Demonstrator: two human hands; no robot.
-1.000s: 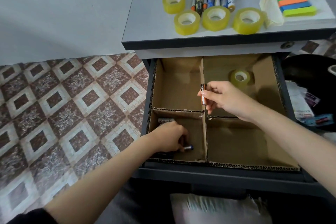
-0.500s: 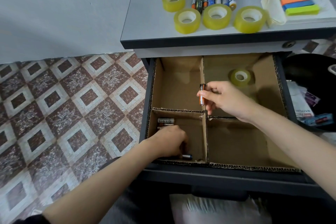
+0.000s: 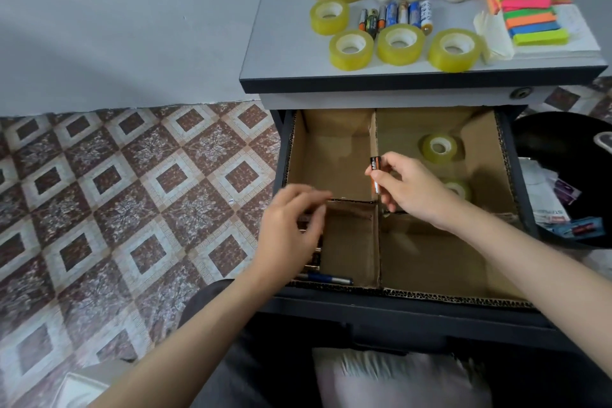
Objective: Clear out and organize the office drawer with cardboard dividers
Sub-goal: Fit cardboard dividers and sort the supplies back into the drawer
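Right hand (image 3: 407, 190) pinches one battery (image 3: 375, 175) between thumb and fingertips and holds it upright above the crossing of the cardboard dividers (image 3: 377, 242), at the centre of the drawer (image 3: 397, 311). Left hand (image 3: 291, 225) hovers over the compartment at 7 o'clock with loosely bent fingers. It is smeared by motion, so I cannot tell whether it grips anything. Beneath it the stored batteries (image 3: 326, 279) lie on their sides, one along the compartment's near wall. A tape roll (image 3: 440, 147) sits in the compartment at 1 o'clock. The loose cells (image 3: 397, 15) wait on the table (image 3: 281, 43) at 12 o'clock.

The battery looks small, rigid and dense for its size. Its smooth jacket is likely to slip in a light pinch, and it will roll once laid down. The sound hold is across the middle of the barrel, as it is held now, and it is best set down flat against its neighbours so it cannot wander. The dividers are thin corrugated card that will probably flex or shift if leaned on, so the hands should go in from above without resting on the edges.
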